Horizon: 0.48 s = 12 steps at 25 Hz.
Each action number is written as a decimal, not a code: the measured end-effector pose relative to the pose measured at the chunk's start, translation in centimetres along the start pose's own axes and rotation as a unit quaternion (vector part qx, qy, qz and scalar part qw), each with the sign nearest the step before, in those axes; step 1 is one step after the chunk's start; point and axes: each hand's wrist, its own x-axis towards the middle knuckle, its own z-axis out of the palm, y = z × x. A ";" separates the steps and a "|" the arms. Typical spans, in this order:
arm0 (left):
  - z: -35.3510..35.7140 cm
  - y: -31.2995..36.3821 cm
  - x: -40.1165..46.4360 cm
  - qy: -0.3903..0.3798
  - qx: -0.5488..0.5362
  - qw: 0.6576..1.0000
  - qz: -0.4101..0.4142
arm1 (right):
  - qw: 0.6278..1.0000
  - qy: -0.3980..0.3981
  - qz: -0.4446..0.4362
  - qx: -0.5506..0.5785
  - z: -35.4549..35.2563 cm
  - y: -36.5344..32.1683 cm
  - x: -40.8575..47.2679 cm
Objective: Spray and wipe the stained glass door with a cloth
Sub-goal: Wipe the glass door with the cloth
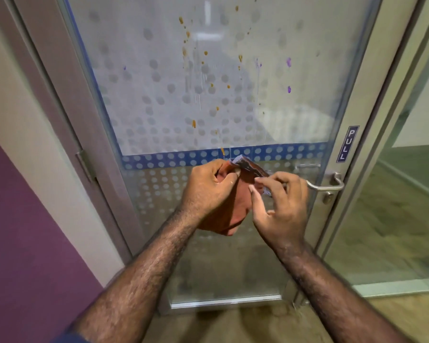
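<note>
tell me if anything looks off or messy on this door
Yes. The glass door is spattered with orange-brown stains down its middle, some with drip trails, and a few purple stains to the right. The cloth, held by the left hand and right hand, has a purple smear on its top edge.

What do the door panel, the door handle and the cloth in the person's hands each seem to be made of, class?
Door panel: glass, apparently with a frosted, dotted film; it reflects light and the floor shows through lower down.
Door handle: probably metal with a brushed silver finish, judging by its soft grey sheen.
Cloth: soft woven fabric, orange-red with purple stains; it folds and droops between both hands.
</note>
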 end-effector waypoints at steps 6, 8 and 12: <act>-2.0 0.6 1.4 -0.030 -0.010 0.999 0.042 | 0.987 -0.141 0.072 0.010 4.1 -3.8 -4.2; -2.5 1.2 1.3 -0.045 -0.032 0.995 0.082 | 0.986 -0.151 0.076 -0.006 5.4 -4.8 -4.6; -3.2 1.9 0.9 -0.068 -0.051 0.977 0.194 | 0.987 -0.117 0.101 -0.035 6.9 -5.9 -4.7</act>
